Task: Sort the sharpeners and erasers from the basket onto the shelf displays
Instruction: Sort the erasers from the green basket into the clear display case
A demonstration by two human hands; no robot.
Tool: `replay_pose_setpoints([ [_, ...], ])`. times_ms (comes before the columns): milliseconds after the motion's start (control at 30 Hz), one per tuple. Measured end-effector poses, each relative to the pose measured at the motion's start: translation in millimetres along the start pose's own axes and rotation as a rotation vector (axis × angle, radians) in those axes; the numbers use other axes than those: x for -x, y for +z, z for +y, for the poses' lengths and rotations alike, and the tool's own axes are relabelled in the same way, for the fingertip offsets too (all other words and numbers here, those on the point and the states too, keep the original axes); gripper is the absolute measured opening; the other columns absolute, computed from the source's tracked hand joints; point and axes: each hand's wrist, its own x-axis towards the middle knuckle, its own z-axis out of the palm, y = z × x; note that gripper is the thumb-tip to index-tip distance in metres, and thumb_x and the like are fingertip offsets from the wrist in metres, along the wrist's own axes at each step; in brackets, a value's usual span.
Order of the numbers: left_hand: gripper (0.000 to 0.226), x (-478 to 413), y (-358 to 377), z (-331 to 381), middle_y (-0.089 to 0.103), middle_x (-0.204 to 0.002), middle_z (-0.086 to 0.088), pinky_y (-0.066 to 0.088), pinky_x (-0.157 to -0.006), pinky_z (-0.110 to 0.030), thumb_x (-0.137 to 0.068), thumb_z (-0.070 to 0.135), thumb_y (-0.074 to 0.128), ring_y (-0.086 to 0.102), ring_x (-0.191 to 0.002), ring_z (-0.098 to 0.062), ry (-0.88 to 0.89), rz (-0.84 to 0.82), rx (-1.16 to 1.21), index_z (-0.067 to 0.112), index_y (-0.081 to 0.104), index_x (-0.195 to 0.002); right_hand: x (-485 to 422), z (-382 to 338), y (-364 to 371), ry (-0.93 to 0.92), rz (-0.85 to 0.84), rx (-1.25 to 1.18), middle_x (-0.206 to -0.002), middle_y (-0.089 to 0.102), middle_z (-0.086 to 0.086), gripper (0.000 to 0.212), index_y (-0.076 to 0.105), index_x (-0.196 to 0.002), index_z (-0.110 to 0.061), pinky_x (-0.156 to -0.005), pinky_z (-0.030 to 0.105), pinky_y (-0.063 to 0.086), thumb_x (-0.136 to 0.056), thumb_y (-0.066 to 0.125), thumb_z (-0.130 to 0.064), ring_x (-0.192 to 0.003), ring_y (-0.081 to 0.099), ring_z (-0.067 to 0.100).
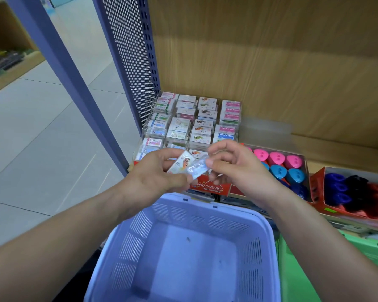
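Note:
My left hand (153, 173) holds a white eraser with an orange fish print (181, 163) between thumb and fingers. My right hand (234, 164) pinches a clear-wrapped bluish eraser (198, 170) right beside it; the two erasers touch. Both hands hover above the far rim of the lilac basket (140, 227), whose inside shows no items. Behind the hands stands the clear eraser display (190, 125), filled with rows of wrapped erasers. To its right lies a box of pink and blue sharpeners (286, 165).
A red box of dark blue, black and red sharpeners (356, 192) sits at far right. A perforated blue shelf post (129, 62) borders the display on the left, with tiled floor beyond. A green crate (362, 249) is at lower right. The wooden back panel rises behind.

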Motion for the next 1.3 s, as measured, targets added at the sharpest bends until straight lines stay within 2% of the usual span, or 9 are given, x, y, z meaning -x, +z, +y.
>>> replay_pose_setpoints([
  [333,0.024,-2,-27,-5,0.076,-0.097,-0.014,0.060,-0.065,-0.027,-0.097,0.002,0.061,0.072,-0.074,-0.021,-0.068,0.153,-0.070,0.006,0.057,-0.120,-17,20,-10,0.054,0.045,0.252,-0.071,0.070,0.005,0.012,0.068,-0.095,-0.007,-0.061,0.033,0.053,-0.087,0.076,-0.010,-0.064,0.065,0.015],
  [533,0.016,3,-61,-21,0.079,-0.093,0.001,0.049,-0.057,-0.018,-0.097,0.010,0.064,0.066,-0.070,-0.013,-0.105,0.211,-0.355,0.006,0.054,-0.110,-85,46,16,-0.045,0.145,0.509,-0.087,0.071,-0.005,0.012,0.069,-0.092,-0.029,-0.060,0.022,0.050,-0.090,0.073,-0.018,-0.064,0.066,0.004],
  [700,0.016,8,-69,-26,0.072,-0.101,-0.021,0.060,-0.075,-0.024,-0.095,-0.002,0.064,0.069,-0.076,-0.018,-0.046,0.223,-0.246,-0.002,0.065,-0.111,-123,59,46,-0.121,0.069,0.780,-0.085,0.066,-0.012,0.009,0.074,-0.098,-0.023,-0.077,0.030,0.051,-0.092,0.068,-0.020,-0.084,0.063,0.011],
  [800,0.020,10,-74,-23,0.072,-0.099,-0.023,0.059,-0.076,-0.023,-0.095,-0.006,0.062,0.068,-0.082,-0.020,-0.011,0.231,-0.253,0.006,0.071,-0.108,-130,67,51,-0.149,-0.052,0.953,-0.067,0.056,-0.010,0.035,0.061,-0.061,-0.027,-0.073,0.031,0.045,-0.093,0.063,-0.015,-0.072,0.051,0.008],
  [867,0.023,9,-76,-22,0.073,-0.098,-0.022,0.058,-0.073,-0.021,-0.095,-0.007,0.061,0.068,-0.080,-0.017,0.003,0.253,-0.236,0.007,0.071,-0.109,-130,68,49,-0.146,-0.088,0.991,-0.074,0.060,0.007,0.035,0.062,-0.062,-0.016,-0.076,0.037,0.048,-0.096,0.056,-0.016,-0.079,0.050,0.011],
  [933,0.023,8,-76,-22,0.073,-0.102,-0.022,0.058,-0.072,-0.021,-0.095,-0.006,0.061,0.070,-0.078,-0.015,0.003,0.275,-0.191,0.007,0.070,-0.111,-126,64,45,-0.139,-0.081,0.978,-0.101,0.064,0.015,0.025,0.074,-0.095,-0.006,-0.087,0.038,0.048,-0.099,0.054,-0.020,-0.093,0.054,0.014],
  [1000,0.022,6,-75,-22,0.072,-0.106,-0.022,0.058,-0.070,-0.022,-0.094,-0.003,0.063,0.071,-0.075,-0.016,-0.010,0.301,-0.157,0.007,0.069,-0.114,-113,54,45,-0.160,0.003,0.890,-0.114,0.061,0.002,0.026,0.071,-0.119,-0.017,-0.087,0.031,0.045,-0.099,0.057,-0.025,-0.095,0.057,0.013],
  [1133,0.020,5,-70,-19,0.073,-0.099,-0.022,0.054,-0.059,-0.021,-0.089,0.004,0.073,0.065,-0.072,-0.021,-0.031,0.320,-0.185,0.010,0.071,-0.107,-68,31,55,-0.127,-0.016,0.357,-0.094,0.073,0.000,0.014,0.072,-0.105,-0.028,-0.069,0.024,0.048,-0.098,0.062,-0.022,-0.068,0.063,0.006],
  [1300,0.016,9,-52,-23,0.076,-0.086,-0.013,0.048,-0.061,-0.014,-0.081,0.005,0.081,0.067,-0.071,-0.015,-0.038,0.315,-0.160,0.008,0.074,-0.096,-23,30,66,0.052,-0.070,0.027,-0.080,0.070,0.005,0.025,0.067,-0.110,-0.014,-0.062,0.031,0.048,-0.087,0.075,-0.006,-0.065,0.063,0.015],
])
